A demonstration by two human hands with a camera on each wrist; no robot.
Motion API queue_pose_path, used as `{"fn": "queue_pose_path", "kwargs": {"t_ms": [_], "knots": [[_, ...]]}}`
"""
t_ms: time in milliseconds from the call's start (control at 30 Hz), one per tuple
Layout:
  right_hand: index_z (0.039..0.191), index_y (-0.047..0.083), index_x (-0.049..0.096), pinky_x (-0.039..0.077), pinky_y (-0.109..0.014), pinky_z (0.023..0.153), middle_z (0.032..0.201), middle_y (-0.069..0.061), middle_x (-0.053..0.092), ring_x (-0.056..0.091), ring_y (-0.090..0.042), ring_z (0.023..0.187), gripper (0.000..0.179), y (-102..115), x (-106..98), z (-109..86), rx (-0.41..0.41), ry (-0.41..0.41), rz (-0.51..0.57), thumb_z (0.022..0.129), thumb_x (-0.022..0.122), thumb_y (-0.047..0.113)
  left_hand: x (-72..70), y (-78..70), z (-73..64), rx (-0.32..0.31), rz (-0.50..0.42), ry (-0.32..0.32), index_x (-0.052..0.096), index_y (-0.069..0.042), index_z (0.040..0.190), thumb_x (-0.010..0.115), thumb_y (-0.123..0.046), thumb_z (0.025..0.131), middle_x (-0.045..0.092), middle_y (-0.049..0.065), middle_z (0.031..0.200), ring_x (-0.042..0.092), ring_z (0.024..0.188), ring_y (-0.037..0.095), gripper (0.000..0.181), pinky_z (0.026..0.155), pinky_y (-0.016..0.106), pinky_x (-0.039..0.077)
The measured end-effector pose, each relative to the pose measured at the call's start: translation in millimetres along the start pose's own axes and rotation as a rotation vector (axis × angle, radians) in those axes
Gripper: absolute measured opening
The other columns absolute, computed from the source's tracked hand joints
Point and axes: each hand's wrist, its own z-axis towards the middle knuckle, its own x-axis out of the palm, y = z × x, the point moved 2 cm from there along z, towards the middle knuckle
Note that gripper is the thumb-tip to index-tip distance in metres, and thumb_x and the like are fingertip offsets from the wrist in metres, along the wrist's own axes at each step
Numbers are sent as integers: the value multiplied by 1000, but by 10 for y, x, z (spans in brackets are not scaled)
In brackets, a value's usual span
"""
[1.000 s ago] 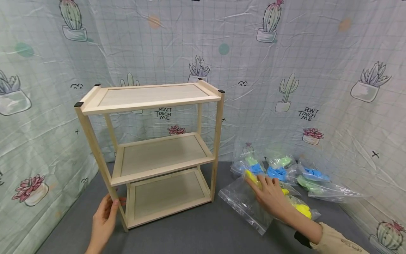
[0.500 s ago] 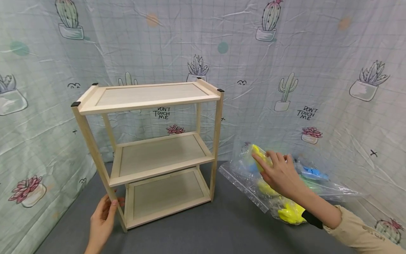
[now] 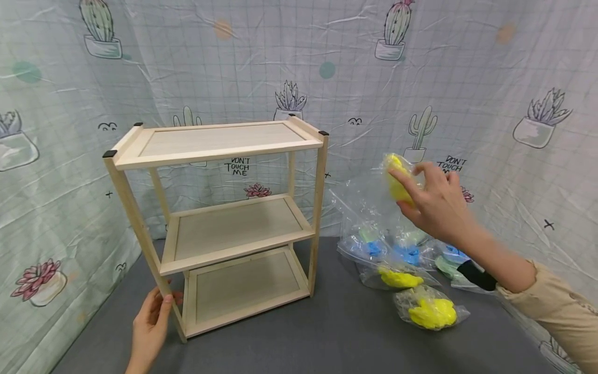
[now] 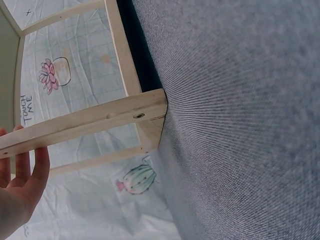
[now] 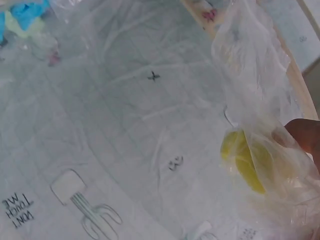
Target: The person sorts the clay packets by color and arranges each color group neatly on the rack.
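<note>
A three-tier wooden shelf rack (image 3: 238,231) stands upright on the grey surface. My left hand (image 3: 150,322) holds its front left post low down, with the fingers curled round the wood; the left wrist view shows this post (image 4: 85,122) too. Up in the air to the right of the rack, my right hand (image 3: 436,200) grips a clear zip bag (image 3: 359,200) with a yellow lump (image 3: 397,179) inside. What the lump is cannot be told. In the right wrist view the bag's loose plastic (image 5: 250,65) hangs beyond the yellow lump (image 5: 247,157).
Below the right hand lie more clear bags with yellow lumps (image 3: 432,312), another yellow one (image 3: 401,278) just behind, and blue (image 3: 408,254) and green pieces (image 3: 448,266) farther back. A cactus-print curtain (image 3: 327,104) surrounds the grey surface (image 3: 322,332).
My right hand has lifted the bag with the yellow lump up off the pile and moved slightly right, uncovering the other bags. The left hand stays on the post.
</note>
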Motion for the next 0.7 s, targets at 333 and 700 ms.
{"fn": "queue_pose_path", "kwargs": {"t_ms": [333,700], "knots": [[128,16,43,26,-47,60,100,-27,41,40,-35,77,69,-138,-299,532,38,-26,52,67,74,14,7,28,-5,-19,-6,-2,53,4,113,45,5,89,60,-23,80,61,69,-5,25,67,7,44],[132,18,38,26,-47,68,111,-28,35,43,-38,79,61,-202,-574,1167,121,11,81,78,66,19,-9,48,-12,-12,-11,-3,54,3,112,45,4,90,61,-21,80,60,68,-6,24,67,7,44]]}}
